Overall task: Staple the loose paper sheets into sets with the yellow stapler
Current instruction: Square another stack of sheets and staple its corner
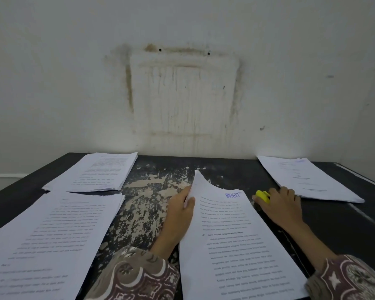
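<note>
4 piles of paper lie on the dark surface. Our left hand pinches the far left corner of the near set of sheets, thumb on top, fingers under, and that corner curls up. The set's long side runs away from us toward the wall.

The yellow stapler sits just right of the set's far right corner. Our right hand rests on it with fingers curled over it, so most of it is hidden. We cannot tell which way it points. We think it must go left to the lifted corner. The right hand is the nearer one.

Other piles lie far left, near left and far right.
</note>
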`<state>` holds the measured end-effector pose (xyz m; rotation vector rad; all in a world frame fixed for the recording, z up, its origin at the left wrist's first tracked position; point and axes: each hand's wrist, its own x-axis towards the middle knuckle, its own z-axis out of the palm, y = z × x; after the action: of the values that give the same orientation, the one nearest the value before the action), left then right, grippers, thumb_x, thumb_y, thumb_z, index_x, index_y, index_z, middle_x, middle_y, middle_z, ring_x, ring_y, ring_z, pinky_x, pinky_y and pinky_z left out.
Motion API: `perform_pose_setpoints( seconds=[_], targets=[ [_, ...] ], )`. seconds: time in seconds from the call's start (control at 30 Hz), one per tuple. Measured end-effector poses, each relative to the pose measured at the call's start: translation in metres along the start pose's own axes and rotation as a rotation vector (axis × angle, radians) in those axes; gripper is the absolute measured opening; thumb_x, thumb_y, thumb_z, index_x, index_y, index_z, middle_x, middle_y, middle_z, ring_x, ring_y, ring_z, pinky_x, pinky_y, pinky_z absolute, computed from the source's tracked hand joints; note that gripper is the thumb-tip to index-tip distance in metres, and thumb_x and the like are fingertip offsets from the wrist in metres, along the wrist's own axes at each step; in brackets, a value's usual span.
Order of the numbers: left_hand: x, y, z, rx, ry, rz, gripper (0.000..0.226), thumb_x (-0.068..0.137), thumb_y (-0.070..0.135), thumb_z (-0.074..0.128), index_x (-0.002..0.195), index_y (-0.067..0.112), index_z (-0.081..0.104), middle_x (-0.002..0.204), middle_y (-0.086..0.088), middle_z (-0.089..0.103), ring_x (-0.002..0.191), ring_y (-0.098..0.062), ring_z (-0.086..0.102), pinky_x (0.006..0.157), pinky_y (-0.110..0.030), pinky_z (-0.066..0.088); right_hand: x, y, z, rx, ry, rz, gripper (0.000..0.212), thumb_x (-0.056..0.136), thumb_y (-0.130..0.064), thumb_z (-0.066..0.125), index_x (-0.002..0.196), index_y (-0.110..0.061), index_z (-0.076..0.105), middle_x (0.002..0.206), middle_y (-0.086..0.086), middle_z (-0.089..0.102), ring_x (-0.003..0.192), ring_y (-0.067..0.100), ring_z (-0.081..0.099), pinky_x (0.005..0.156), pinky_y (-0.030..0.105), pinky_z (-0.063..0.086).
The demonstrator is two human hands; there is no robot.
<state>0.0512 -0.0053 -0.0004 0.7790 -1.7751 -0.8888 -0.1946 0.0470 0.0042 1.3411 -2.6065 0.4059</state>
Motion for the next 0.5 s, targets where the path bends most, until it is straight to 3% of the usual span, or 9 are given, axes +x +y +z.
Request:
perform_pose_setpoints(
  seconds=[0.1,0.17,0.23,0.3,0.37,0.5],
  targets=[
    [-0.001,0.000,0.001,0.138,-0.011,0.089,0.041,0.094,-0.001,0.038,0.125,0.023,0.050,0.081,0.010,0.059,0.065,0.005,0.053,0.060,-0.007,0.041,-0.005,-0.011,-0.006,0.127,0.092,-0.093,0.049,0.091,-0.053,0.039,0.110,-0.011,0.058,0.117,0.012,0.053,0.109,0.026,0.044,0.090,0.036,0.035],
    [-0.002,0.000,0.003,0.244,-0.040,0.173,0.039,0.095,0.003,0.041,0.131,0.014,0.048,0.109,0.006,0.059,0.090,0.001,0.055,0.083,-0.008,0.046,-0.012,-0.023,-0.014,0.383,0.079,-0.138,0.051,0.087,-0.058,0.039,0.087,-0.012,0.062,0.098,0.009,0.058,0.096,0.023,0.047,0.080,0.033,0.035],
    [-0.004,0.003,0.006,0.306,-0.097,0.241,0.038,0.094,0.009,0.043,0.131,0.010,0.047,0.121,0.009,0.047,0.105,-0.003,0.049,0.093,-0.007,0.041,-0.021,-0.038,-0.025,0.694,-0.033,-0.160,0.061,0.085,-0.059,0.038,0.070,-0.004,0.061,0.077,0.012,0.058,0.081,0.028,0.052,0.070,0.036,0.038],
    [-0.007,0.006,0.009,0.350,-0.134,0.283,0.042,0.091,0.020,0.042,0.132,0.012,0.046,0.123,0.012,0.041,0.108,0.001,0.042,0.089,0.006,0.032,-0.032,-0.053,-0.033,0.947,-0.225,-0.139,0.056,0.091,-0.048,0.043,0.082,0.001,0.068,0.079,0.010,0.063,0.077,0.020,0.058,0.068,0.029,0.043],
    [-0.007,0.005,0.011,0.422,-0.158,0.315,0.050,0.087,0.029,0.036,0.134,0.015,0.044,0.130,0.009,0.043,0.108,0.003,0.040,0.085,0.009,0.029,-0.039,-0.062,-0.033,1.091,-0.377,-0.137,0.044,0.090,-0.043,0.050,0.085,-0.004,0.071,0.080,0.004,0.068,0.074,0.013,0.058,0.067,0.024,0.041],
    [-0.007,0.003,0.012,0.501,-0.177,0.331,0.047,0.093,0.025,0.041,0.140,0.017,0.037,0.139,0.001,0.042,0.112,-0.001,0.043,0.092,-0.004,0.034,-0.040,-0.065,-0.024,1.236,-0.511,-0.171,0.021,0.089,-0.013,0.057,0.091,0.005,0.067,0.074,0.006,0.066,0.069,0.012,0.057,0.064,0.024,0.040]
  ],
)
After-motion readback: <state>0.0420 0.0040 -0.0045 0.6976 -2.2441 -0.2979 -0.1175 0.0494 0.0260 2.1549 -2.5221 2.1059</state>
